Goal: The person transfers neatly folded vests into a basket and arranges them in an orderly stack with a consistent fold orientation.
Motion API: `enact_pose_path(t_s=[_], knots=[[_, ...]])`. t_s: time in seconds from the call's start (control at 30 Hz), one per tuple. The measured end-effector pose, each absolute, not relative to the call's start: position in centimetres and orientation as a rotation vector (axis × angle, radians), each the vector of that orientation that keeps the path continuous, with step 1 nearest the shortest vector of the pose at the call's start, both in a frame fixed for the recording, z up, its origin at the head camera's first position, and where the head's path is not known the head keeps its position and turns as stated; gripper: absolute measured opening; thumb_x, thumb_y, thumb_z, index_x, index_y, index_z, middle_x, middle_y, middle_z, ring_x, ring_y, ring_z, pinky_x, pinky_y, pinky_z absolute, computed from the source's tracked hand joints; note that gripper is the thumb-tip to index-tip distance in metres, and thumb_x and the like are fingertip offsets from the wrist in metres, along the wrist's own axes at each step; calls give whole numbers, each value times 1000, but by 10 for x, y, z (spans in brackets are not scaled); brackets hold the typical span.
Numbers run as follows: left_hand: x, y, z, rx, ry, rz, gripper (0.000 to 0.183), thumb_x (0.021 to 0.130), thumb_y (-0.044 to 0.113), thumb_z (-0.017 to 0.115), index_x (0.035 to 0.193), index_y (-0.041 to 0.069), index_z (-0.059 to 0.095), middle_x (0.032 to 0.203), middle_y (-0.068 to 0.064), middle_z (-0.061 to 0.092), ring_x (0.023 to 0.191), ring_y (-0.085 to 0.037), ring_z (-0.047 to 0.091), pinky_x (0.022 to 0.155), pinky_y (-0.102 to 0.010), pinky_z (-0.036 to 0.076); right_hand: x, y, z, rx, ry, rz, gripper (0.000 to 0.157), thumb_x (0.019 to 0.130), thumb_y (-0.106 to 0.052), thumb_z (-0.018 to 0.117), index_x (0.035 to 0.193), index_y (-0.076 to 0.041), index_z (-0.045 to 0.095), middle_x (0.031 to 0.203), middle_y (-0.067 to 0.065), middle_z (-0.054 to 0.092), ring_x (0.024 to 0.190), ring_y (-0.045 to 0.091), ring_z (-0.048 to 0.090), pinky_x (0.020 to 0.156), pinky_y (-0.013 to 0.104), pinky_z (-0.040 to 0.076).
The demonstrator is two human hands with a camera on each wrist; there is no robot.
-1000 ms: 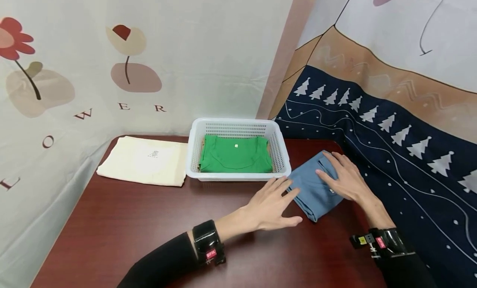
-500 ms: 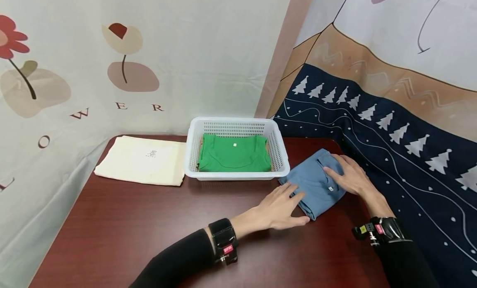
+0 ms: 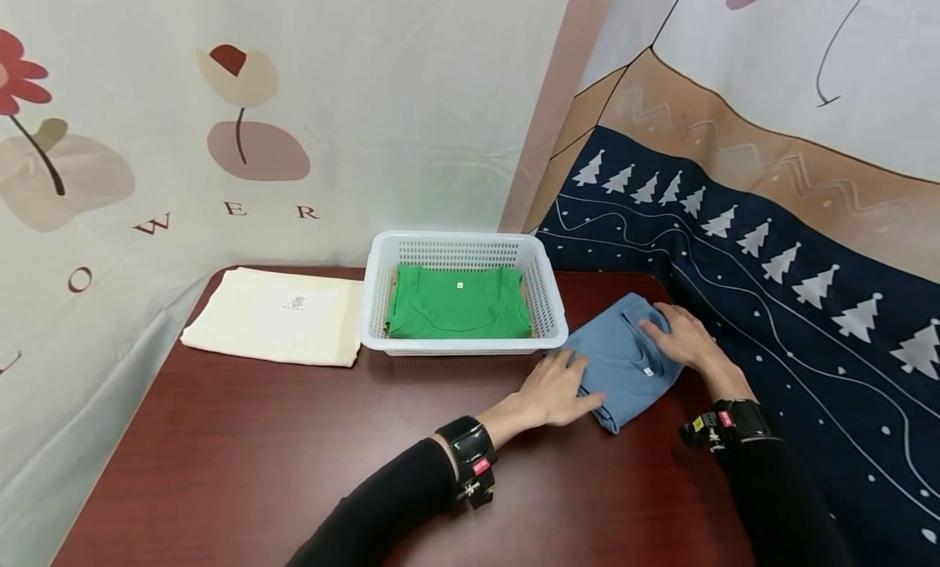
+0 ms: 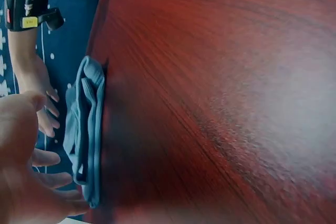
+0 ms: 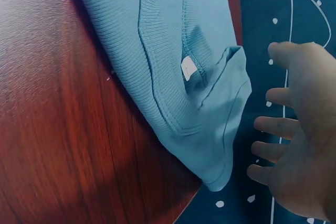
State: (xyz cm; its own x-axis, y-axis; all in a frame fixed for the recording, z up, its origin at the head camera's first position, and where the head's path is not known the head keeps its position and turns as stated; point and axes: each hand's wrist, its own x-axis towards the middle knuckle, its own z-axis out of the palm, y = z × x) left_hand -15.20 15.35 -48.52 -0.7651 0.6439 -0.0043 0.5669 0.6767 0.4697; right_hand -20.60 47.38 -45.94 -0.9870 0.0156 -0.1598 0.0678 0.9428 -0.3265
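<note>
Blue shirt (image 3: pixel 620 359) lies folded, set at an angle on the tabletop (image 3: pixel 294 453), near the right front corner of the white basket (image 3: pixel 464 346). Left hand (image 3: pixel 556 390) at its left edge, right hand (image 3: pixel 685 337) at its right; fingers of both spread wide, contact unclear. Green shirt (image 3: pixel 458 306) sits folded inside basket.

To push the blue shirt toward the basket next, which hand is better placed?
Probably the right hand: it's on the side of the blue shirt away from the basket, while the left hand is nearer the basket.
</note>
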Motion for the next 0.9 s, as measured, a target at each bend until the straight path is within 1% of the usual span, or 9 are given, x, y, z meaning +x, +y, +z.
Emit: enact_pose_path(t_s=[0.17,0.23,0.27,0.4,0.53,0.63,0.73,0.8,0.9], knots=[[-161,161,-493,837,2738,740,79,111,59,60,172,13,46,182,-13,39,165,-35,45,133,-44,46,-215,478,-462,118,2883,-512,81,120,-49,45,173,9,26,175,45,24,158,69,27,126,84,29],[-167,165,-504,801,2733,788,80,109,59,63,173,14,45,181,-13,40,164,-34,46,129,-44,49,-218,479,-463,137,2854,-518,82,120,-49,44,174,10,22,176,45,22,160,69,25,128,83,28],[-170,168,-510,786,2738,801,80,109,59,63,173,15,46,180,-14,42,162,-34,48,127,-44,51,-219,480,-464,145,2841,-521,83,121,-48,44,174,10,21,176,46,21,160,69,24,129,82,28],[-174,170,-513,739,2726,849,79,107,57,65,172,15,47,172,-18,52,155,-36,55,118,-43,57,-222,480,-466,182,2803,-527,84,120,-47,43,174,12,16,176,47,20,161,69,24,131,80,28],[-168,166,-495,696,2727,822,79,108,55,65,171,11,47,160,-20,66,144,-33,66,110,-39,63,-224,480,-469,213,2781,-508,84,120,-45,41,173,15,15,174,48,22,159,69,27,131,78,30],[-166,166,-490,659,2736,812,77,108,53,65,169,9,49,153,-18,72,136,-30,72,101,-37,65,-225,481,-471,224,2760,-487,84,120,-44,41,172,17,15,172,49,24,158,69,28,131,78,32],[-165,168,-490,634,2736,833,75,109,51,66,167,6,50,152,-20,71,135,-31,73,98,-37,66,-226,480,-470,234,2743,-485,84,120,-42,41,171,18,15,171,50,24,158,70,28,130,78,33],[-166,172,-494,636,2751,840,74,109,49,67,165,3,51,153,-23,70,138,-34,71,97,-38,66,-226,480,-470,238,2740,-489,82,120,-40,42,172,17,15,172,50,24,158,69,28,130,78,33],[-172,179,-512,655,2786,878,67,107,46,70,155,1,59,147,-26,70,137,-38,69,96,-38,67,-227,480,-472,231,2761,-488,78,119,-36,44,171,17,19,171,50,26,157,70,30,129,78,33]])
